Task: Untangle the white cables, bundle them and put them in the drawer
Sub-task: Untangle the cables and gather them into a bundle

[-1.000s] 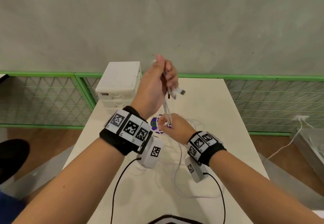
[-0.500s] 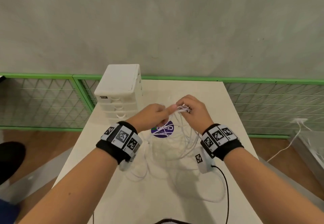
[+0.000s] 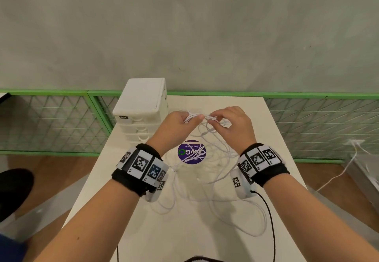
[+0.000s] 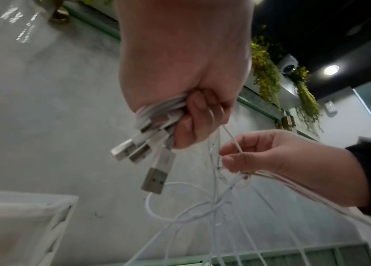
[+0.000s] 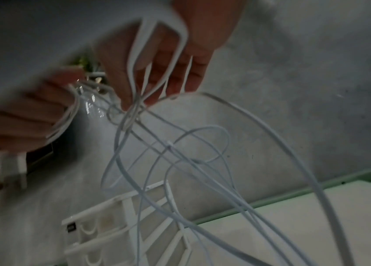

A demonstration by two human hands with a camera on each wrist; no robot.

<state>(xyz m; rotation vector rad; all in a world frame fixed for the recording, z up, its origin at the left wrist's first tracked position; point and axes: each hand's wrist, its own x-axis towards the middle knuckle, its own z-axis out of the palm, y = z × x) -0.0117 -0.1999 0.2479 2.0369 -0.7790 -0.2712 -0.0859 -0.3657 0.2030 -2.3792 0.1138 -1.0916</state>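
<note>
Above the middle of a white tabletop (image 3: 184, 231), the left hand (image 3: 178, 125) was curled tightly around a bunch of white cables (image 4: 157, 111), their metal USB plugs (image 4: 155, 180) sticking out below its fingers. Just beside it, the right hand (image 3: 231, 126) pinched thin strands of the same cables between thumb and fingertips. The remaining cable hung down in tangled loops (image 3: 215, 179) onto the tabletop, over a round purple sticker (image 3: 191, 152); a white drawer unit (image 3: 141, 108), drawers closed, stood at the far left corner.
</note>
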